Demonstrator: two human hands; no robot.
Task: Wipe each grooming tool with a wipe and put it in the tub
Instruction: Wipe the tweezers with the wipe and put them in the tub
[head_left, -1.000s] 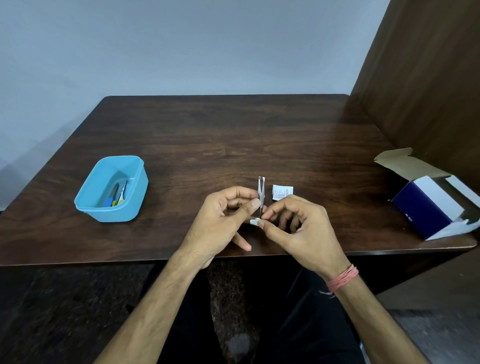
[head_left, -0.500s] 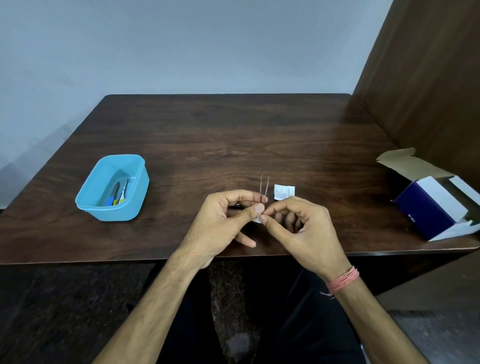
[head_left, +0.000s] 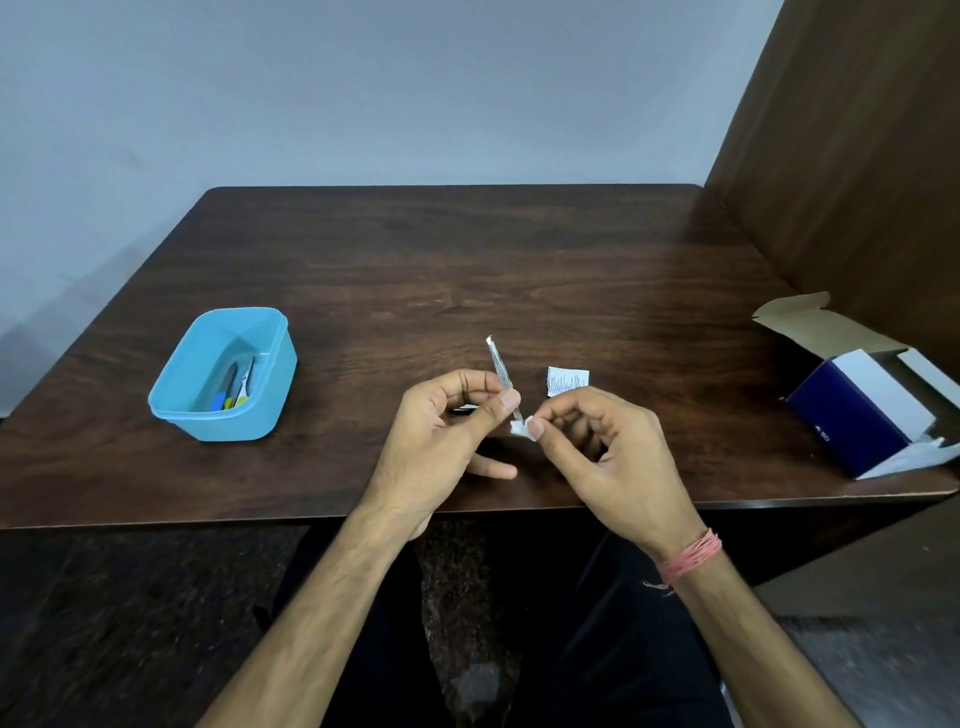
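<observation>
My left hand (head_left: 441, 436) pinches slim metal tweezers (head_left: 497, 364) between thumb and fingers, their tips pointing up and slightly left above the table. My right hand (head_left: 602, 457) pinches a small white wipe (head_left: 519, 429) against the tweezers' lower end. A light blue tub (head_left: 270, 384) stands on the left of the table. Inside it lie a few grooming tools (head_left: 236, 387) with blue and yellow-green handles.
A torn white wipe sachet (head_left: 567, 379) lies on the dark wooden table (head_left: 467, 270) just behind my right hand. An open blue and white carton (head_left: 872, 400) sits at the right edge, beside a brown wooden panel (head_left: 852, 156). A small dark item is partly hidden under my left hand.
The tweezers have tilted to lean left and their arms now look closed together. The wipe has slid down to the lower end, my right hand moving slightly right.
</observation>
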